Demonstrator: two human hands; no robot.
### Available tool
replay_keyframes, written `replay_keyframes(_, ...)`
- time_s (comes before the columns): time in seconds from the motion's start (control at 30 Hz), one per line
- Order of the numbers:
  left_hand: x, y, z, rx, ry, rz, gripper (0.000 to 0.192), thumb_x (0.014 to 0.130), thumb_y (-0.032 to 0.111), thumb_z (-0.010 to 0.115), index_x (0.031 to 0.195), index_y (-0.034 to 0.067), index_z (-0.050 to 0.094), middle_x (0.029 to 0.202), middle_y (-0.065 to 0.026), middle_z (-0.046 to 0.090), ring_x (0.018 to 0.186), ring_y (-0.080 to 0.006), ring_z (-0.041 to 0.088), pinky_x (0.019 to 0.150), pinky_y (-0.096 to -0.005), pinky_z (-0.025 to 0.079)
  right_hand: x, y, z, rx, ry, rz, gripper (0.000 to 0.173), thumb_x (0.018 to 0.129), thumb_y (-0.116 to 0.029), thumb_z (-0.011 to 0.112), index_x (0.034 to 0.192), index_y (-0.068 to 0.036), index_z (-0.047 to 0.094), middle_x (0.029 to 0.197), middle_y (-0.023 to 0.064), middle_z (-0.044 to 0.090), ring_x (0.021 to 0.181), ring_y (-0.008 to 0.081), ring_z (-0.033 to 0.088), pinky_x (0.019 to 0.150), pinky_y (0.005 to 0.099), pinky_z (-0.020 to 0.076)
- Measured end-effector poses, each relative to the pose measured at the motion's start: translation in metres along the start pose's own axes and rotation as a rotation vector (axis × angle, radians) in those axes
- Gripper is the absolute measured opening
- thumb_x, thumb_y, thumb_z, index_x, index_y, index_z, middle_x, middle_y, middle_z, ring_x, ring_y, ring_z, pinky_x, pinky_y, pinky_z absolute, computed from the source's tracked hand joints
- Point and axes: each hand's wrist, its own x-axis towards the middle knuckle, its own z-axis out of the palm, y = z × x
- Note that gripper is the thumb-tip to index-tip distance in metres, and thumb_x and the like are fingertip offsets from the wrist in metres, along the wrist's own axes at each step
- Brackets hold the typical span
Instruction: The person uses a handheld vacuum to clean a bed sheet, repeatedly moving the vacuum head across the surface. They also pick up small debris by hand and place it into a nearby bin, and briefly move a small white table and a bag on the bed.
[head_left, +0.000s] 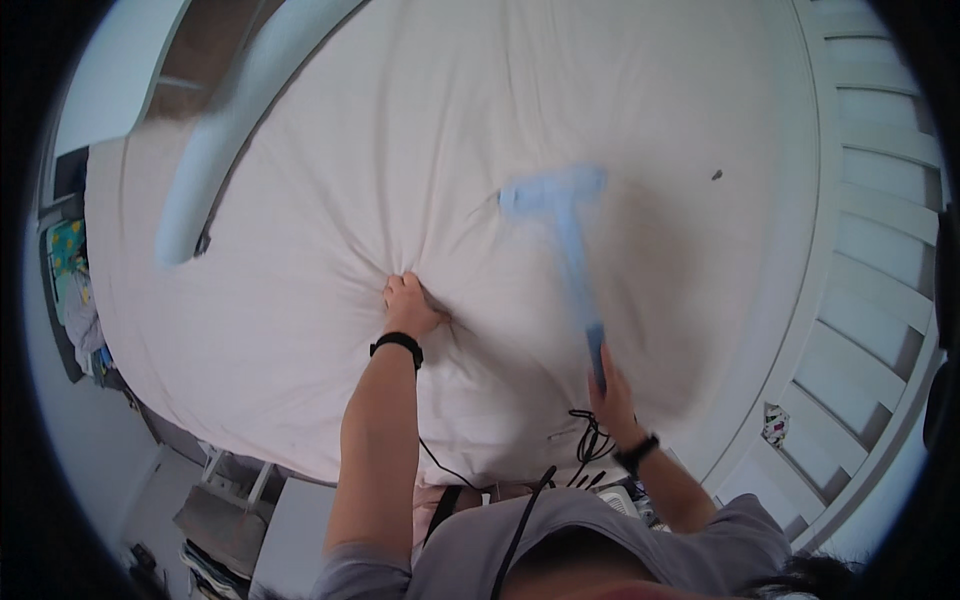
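My left hand (411, 304) pinches a bunched fold of the pale pink bed sheet (300, 360), and creases fan out from its fingers. In my right hand (616, 401) is the dark blue grip of a light blue T-shaped tool (574, 251), which looks like a long-handled lint roller. Its crosswise head is blurred and hangs over or touches the sheet; I cannot tell which. To the right of that head, a small dark scrap (717, 175) lies on the sheet.
A white slatted bed rail (862, 300) borders the right side. A long pale rounded bar (247, 112) crosses the upper left. Black cable (592, 442) lies coiled near my right wrist. Folded textiles (225, 529) are stacked at lower left.
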Motion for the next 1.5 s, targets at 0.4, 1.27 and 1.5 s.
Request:
replay_keyframes(0.4,0.005,-0.006,0.001,0.141,-0.052,0.02,0.1,0.049,0.042,0.088,0.125,-0.001,0.038,0.13,-0.0231,0.036,0.125,-0.0398,0.035,0.105,-0.0432,0.034,0.24,-0.09,0.021,0.028,0.024,-0.2,0.067,0.087,-0.015,0.056,0.146,-0.015,0.026,0.073,0.0248,0.061,0.064,0.0405,0.059,0.058,0.0495,0.0465)
replay_keyframes(1.27,0.003,-0.007,0.002,0.154,-0.037,0.078,0.107,0.046,0.048,0.088,0.125,-0.003,0.037,0.129,-0.0222,0.038,0.127,-0.0384,0.032,0.108,-0.0432,0.029,0.225,-0.04,-0.083,-0.106,0.077,-0.082,0.06,0.089,-0.016,0.055,0.144,-0.014,0.032,0.071,0.0234,0.06,0.061,0.0385,0.059,0.058,0.0442,0.0467)
replay_keyframes(1.5,-0.003,0.001,-0.002,0.24,-0.055,0.057,0.108,0.051,0.052,0.086,0.127,-0.004,0.035,0.125,-0.0215,0.041,0.124,-0.0371,0.034,0.107,-0.0426,0.03,-0.105,0.013,-0.161,-0.163,-0.233,0.17,0.068,0.086,-0.012,0.06,0.146,-0.018,0.029,0.08,0.0213,0.063,0.072,0.0396,0.061,0.063,0.0472,0.0482)
